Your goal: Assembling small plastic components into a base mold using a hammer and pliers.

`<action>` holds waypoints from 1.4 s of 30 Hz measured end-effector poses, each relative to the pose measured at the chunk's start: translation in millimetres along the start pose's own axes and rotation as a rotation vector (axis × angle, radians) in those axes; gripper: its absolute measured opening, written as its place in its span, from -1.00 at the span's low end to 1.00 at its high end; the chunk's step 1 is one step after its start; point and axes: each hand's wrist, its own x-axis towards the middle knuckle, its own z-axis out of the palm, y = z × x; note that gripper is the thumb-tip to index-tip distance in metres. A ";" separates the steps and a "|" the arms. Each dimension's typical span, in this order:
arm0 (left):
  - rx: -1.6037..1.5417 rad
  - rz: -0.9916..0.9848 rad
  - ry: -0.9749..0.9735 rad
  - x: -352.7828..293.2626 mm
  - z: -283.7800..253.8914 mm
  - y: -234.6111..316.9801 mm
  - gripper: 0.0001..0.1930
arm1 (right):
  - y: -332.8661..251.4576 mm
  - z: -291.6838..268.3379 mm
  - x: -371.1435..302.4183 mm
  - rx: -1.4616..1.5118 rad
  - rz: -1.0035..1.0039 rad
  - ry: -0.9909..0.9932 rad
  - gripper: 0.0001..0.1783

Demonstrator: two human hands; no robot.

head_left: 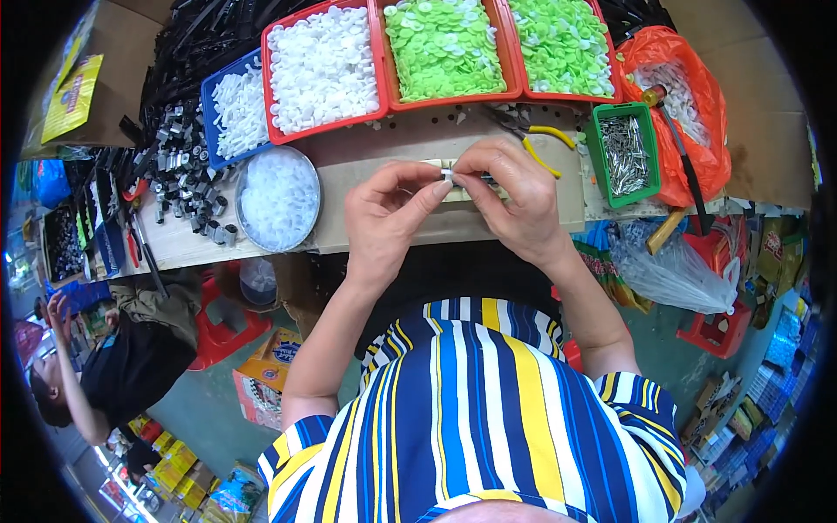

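My left hand (389,209) and my right hand (516,193) meet over the near part of the workbench. Between their pinched fingertips sits a small white piece (447,174), with what looks like a bit of metal; its exact kind is too small to make out. Both hands are closed on it, thumbs against forefingers. Just under the fingers lies a pale block (460,193), mostly covered by the hands. Yellow-handled pliers (536,139) rest on the bench beyond my right hand.
Red trays hold white plastic parts (323,70) and green discs (445,52). Left stand a blue tray (209,113), a round metal dish (317,205) and black clips (187,166). Right are a green bin (649,118) of metal pins and an orange bag (711,105). Another person (131,375) sits left.
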 end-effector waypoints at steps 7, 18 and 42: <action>0.529 0.387 -0.075 4.1 -16.3 1.1 -0.69 | 2.2 7.5 0.2 0.123 0.071 -0.123 -0.85; 1.086 0.809 -0.027 0.1 -33.5 -21.1 -0.63 | 27.2 25.1 -6.8 -0.121 -0.047 -0.160 -0.85; 1.169 0.874 -0.063 1.5 -30.0 -29.3 -0.69 | 33.2 20.8 -7.0 -0.051 0.017 -0.217 -0.84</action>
